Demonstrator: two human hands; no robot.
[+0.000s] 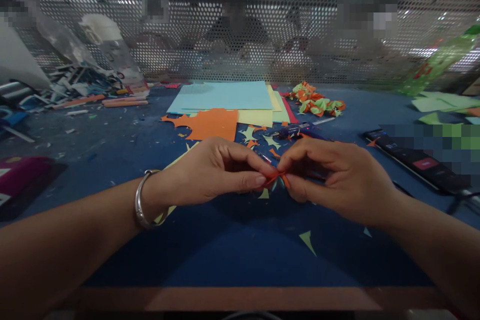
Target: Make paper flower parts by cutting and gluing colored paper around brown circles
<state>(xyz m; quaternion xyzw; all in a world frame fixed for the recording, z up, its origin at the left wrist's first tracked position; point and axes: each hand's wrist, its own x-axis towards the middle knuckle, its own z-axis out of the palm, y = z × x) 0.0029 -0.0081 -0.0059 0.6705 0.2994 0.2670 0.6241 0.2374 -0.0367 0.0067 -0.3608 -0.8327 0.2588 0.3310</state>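
The small orange paper piece is above the tabletop, between our two hands; fingertips cover much of it, so we cannot make out its full shape. Our left hand pinches one side between thumb and forefinger, our right hand the other, both reaching inward. Our left wrist mostly hides pale yellow paper; the left edge cuts off a maroon object.

Looks like a papercraft workspace.
Shows stacked coloured sheets, paper scraps, a littered surface, a perforated metal panel.
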